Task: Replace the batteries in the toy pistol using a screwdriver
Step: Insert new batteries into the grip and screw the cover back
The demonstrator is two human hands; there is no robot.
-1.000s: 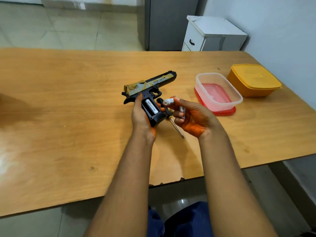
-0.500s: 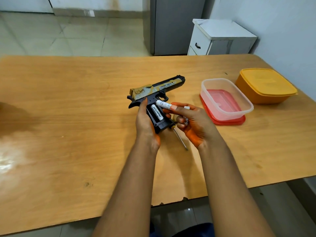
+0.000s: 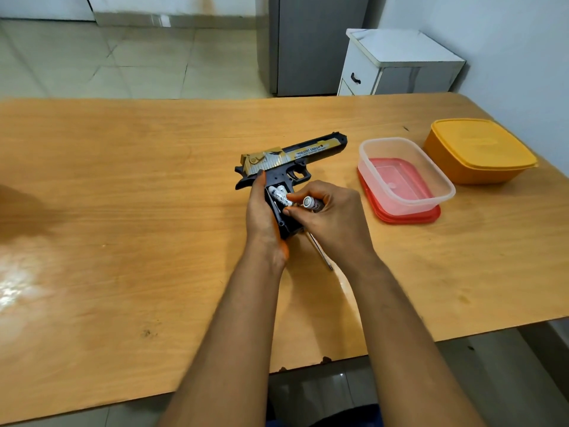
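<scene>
— So how far along is the battery swap?

— Midway, by the look of it. The toy pistol [image 3: 289, 161] is lying on its side on the bench [image 3: 123, 211], near the middle. Its grip compartment is showing open, with two batteries [image 3: 278, 195] sitting inside.

— And the hands?

— The left hand [image 3: 261, 217] is wrapping the grip, steadying it. The right hand [image 3: 331, 217] is curling around a spare battery [image 3: 311, 203], and its fingertips [image 3: 291, 199] are pressing at the cells in the compartment.

— The screwdriver?

— The screwdriver [image 3: 321, 252] is poking out beneath the right hand; whether that hand is gripping it, I cannot tell.

— What is remaining?

— Probably seating the cells, then closing and screwing down the cover, which is not showing anywhere. An open clear tub [image 3: 431, 174] is standing just right of the pistol.
</scene>
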